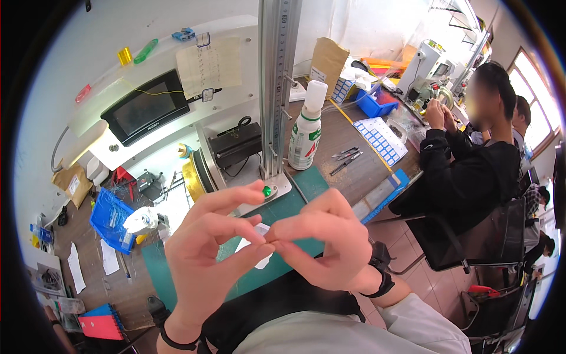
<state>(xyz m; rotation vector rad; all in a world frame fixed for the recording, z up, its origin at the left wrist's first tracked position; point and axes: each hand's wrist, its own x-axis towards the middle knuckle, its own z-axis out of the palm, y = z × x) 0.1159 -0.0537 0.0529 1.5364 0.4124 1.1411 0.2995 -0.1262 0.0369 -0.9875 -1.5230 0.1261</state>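
My left hand (215, 248) and my right hand (324, 239) meet fingertip to fingertip above a green cutting mat (295, 203). Together they pinch something very small between thumbs and forefingers; it is too tiny to identify. A small white piece of paper (262, 259) lies on the mat just under the fingers. A tiny green bead (267, 191) sits on the metal base plate beside my left index fingertip. Behind it rises a vertical metal post (277, 88) with a ruler scale.
A white squeeze bottle (306, 130) stands right of the post. Tweezers (346, 158) and a sheet of blue-and-white labels (382, 138) lie on the brown bench. A blue bin (109, 218) and a monitor (147, 106) are left. A person in black (471, 159) sits at right.
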